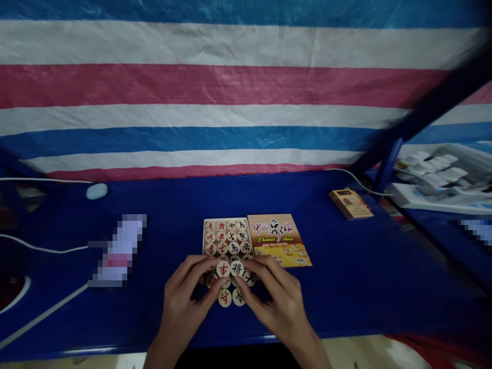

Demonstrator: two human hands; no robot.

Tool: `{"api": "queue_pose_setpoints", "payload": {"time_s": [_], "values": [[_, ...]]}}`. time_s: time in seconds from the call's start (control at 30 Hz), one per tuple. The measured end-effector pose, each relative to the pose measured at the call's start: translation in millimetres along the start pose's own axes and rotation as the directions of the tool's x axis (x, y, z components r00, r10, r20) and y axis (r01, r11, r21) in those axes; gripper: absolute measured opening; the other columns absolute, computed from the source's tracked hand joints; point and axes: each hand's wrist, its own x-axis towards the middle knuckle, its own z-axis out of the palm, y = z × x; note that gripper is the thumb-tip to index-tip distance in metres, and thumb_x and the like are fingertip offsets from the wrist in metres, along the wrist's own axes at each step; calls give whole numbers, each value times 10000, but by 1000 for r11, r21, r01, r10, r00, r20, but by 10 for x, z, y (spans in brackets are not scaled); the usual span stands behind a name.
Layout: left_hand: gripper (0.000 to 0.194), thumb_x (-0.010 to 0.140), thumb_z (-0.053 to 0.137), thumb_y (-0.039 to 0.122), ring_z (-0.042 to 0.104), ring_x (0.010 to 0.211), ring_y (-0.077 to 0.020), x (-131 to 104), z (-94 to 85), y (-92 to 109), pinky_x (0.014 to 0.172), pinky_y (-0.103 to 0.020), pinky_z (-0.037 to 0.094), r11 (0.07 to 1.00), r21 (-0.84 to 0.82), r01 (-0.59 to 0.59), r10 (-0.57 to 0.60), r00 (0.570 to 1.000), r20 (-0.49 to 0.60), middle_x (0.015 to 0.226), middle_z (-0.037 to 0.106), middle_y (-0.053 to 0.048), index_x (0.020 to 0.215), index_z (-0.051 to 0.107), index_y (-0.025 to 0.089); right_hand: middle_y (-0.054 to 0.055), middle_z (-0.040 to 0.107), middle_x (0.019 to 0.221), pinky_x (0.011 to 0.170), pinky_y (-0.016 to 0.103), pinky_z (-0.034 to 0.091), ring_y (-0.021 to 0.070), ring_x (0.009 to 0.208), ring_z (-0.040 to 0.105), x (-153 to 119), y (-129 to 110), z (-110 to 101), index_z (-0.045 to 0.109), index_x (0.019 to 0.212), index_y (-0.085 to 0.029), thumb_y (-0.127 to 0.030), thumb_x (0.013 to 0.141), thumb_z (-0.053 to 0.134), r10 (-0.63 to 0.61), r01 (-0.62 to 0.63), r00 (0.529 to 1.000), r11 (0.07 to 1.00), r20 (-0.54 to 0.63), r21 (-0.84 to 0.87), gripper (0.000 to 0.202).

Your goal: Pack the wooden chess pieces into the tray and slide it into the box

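An open box of round wooden Chinese chess pieces [226, 237] lies on the blue table [346, 287], its printed lid [279, 240] beside it on the right. My left hand [184, 300] pinches a piece with a red character [223, 268] at the near end of the box. My right hand [272, 297] pinches a piece with a black character [237, 268] next to it. Two more pieces [231, 297] lie just below, between my thumbs.
A small orange box [349, 203] sits at the right, a white mouse [97, 191] and white cables [42, 249] at the left. A dark blue frame post [388, 164] rises at the right, a white device [434, 179] behind it. A striped tarp [230, 92] hangs behind the table.
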Motion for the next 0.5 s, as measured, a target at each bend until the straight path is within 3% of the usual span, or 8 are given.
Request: {"api": "queue_pose_setpoints", "payload": {"time_s": [0.3,0.5], "values": [[249,915,699,206,669,902,-108,13,-1,-13,732,-211,560,998,-49,31,-29,999,40,1068,668,-5,1151,671,280,72,659,1056,807,285,584,164,976,668,2,0,-12,636,1231,-193,-150,907,669,34,-35,998,999,57,18,328],[260,918,692,200,667,935,-124,20,-5,1,772,-238,563,1000,-14,-4,4,1000,23,1071,665,-11,1167,666,272,63,661,1056,790,272,579,152,946,665,-7,-3,-1,628,1236,-205,-139,897,677,38,-38,999,999,32,18,349]]}}
